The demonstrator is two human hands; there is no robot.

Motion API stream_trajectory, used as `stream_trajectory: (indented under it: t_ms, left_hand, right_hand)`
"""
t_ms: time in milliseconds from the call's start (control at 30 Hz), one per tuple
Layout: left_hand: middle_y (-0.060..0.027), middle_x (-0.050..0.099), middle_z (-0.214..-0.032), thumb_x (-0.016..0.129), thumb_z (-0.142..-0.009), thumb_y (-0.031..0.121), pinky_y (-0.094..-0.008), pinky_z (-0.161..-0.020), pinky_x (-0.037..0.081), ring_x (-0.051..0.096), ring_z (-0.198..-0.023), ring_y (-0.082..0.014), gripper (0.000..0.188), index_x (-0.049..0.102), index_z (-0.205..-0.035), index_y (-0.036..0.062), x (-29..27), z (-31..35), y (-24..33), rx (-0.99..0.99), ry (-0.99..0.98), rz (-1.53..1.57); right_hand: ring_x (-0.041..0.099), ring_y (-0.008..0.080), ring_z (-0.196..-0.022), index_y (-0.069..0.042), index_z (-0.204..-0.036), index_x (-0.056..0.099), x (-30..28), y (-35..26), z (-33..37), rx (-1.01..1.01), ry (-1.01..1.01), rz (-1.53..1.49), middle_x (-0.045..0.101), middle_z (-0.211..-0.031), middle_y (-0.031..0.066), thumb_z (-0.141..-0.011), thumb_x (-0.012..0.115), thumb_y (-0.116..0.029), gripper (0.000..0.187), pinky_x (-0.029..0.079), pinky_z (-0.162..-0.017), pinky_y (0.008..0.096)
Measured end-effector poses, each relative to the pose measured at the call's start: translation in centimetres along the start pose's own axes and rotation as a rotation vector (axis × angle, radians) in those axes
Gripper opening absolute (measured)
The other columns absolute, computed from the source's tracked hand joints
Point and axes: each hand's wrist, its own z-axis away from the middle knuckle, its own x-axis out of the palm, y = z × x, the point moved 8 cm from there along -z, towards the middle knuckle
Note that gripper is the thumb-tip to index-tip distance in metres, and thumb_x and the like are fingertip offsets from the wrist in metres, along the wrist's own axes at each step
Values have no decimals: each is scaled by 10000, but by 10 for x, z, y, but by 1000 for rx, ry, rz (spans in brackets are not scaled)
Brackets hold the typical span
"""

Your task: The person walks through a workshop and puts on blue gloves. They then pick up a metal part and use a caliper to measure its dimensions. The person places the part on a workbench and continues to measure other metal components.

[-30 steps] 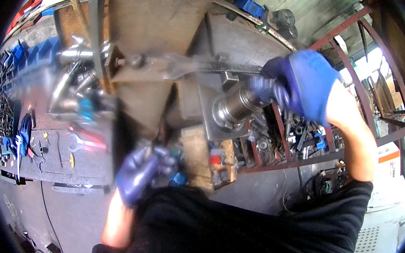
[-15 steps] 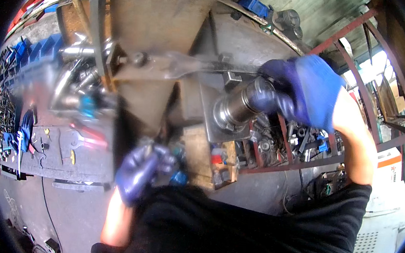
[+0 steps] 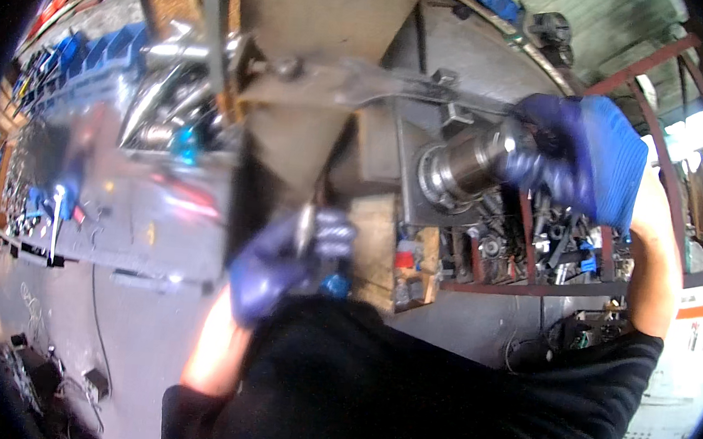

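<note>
My left hand (image 3: 276, 263), in a purple-blue glove, is closed in front of my body. A small, bright metal cylindrical piece (image 3: 306, 228) stands up between its thumb and curled fingers; motion blur hides its detail. At the right, my gloved right hand (image 3: 583, 156) is curled round the end of a long dark metal bar (image 3: 421, 88), which runs leftward to a flared end. Its lower fingers are smeared and lie against or just beside the top of a shiny steel cylinder (image 3: 469, 167). That cylinder stands tilted in a ringed base on a dark metal block.
A wooden box (image 3: 372, 251) with small parts sits between my hands. Left is a grey bench (image 3: 149, 239) with blurred red-handled tools, and a tray of shiny metal parts (image 3: 169, 111) behind it. Blue bins (image 3: 101, 72) line the far left. A rusty red metal frame (image 3: 632, 73) rises at right.
The whole scene has shifted rightward in the view. The small metal piece in my left hand now shows more plainly. My right hand stays by the steel cylinder and the bar.
</note>
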Motion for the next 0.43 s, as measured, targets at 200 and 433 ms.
stream_trajectory:
  t_ms: [200,433]
  left_hand:
    - [-196,533,-1494,557,-748,-49,-394,-1127,440,509,-1400,-292,779,411,-1513,-40,0,5,7,-35,-66,46]
    - [-212,479,-1543,553,-761,-121,-407,-1147,425,458,-1448,-315,812,364,-1546,-44,3,-1,8,34,-91,52]
  right_hand:
    - [748,332,-882,-56,-1056,747,9,2,-12,20,-8,-121,760,-932,165,-853,720,-252,284,565,-810,448]
    - [745,345,-950,-43,-1235,673,5,6,-5,-1,-82,-225,740,-1016,181,-867,751,-410,525,575,-898,430]
